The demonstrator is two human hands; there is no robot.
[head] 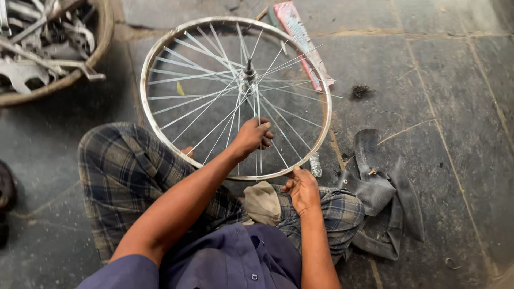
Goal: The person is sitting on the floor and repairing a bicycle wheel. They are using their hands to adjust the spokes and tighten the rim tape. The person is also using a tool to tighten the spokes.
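Far left, a round basket (101,32) is sitting on the stone floor (439,107), packed with grey metal parts (37,48); its rim is just beside the wheel's left edge, not clearly touching.

The person is sitting on the floor in checked trousers (118,166) and a blue shirt (230,262), knees spread, with a bare bicycle wheel (155,126) lying tilted over the lap, near edge resting by the knees, far edge on the floor. Hub (249,72) is standing up in the middle, spokes (187,64) fanning out loose and uneven.

The left hand (251,136) is reaching in through the wheel, fingers curling together around one or two spokes between hub and near rim; pinching them, fingertips partly hidden.

A tan rag (262,200) is lying on the lap just under the near rim.

The right hand (302,187) is gripping the near rim at its lower right, thumb pressing on top, fingers closing underneath.

Behind the wheel a pink flat packet (300,37) is lying under the far rim and spokes. Right of the wheel a black inner tube (385,187) is lying crumpled with its valve showing, next to the right knee.
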